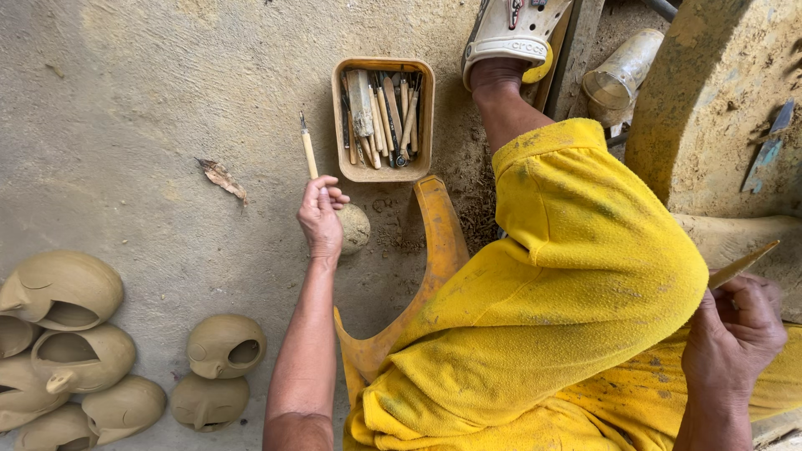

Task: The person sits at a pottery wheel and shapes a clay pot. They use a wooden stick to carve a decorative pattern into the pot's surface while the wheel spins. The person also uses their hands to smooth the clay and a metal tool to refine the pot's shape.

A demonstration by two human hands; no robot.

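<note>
My left hand (322, 217) reaches down to the floor and holds a thin wooden sculpting tool (308, 148) upright, its tip pointing away from me. Just right of that hand lies a small ball of clay (355, 229). Beyond it stands a tan rectangular tray (425, 117) filled with several wooden modelling tools. My right hand (735, 330) is closed around a flat wooden blade tool (743, 263) near a big clay form (710, 100) at the right. My leg in yellow trousers (576, 267) crosses the middle.
Several unfired clay mask-like heads (75, 342) lie on the concrete floor at lower left, two more (221, 367) beside them. A dry leaf (220, 177) lies on the floor. A yellow plastic stool leg (439, 234), a white clog (510, 29) and a plastic cup (622, 71) are near.
</note>
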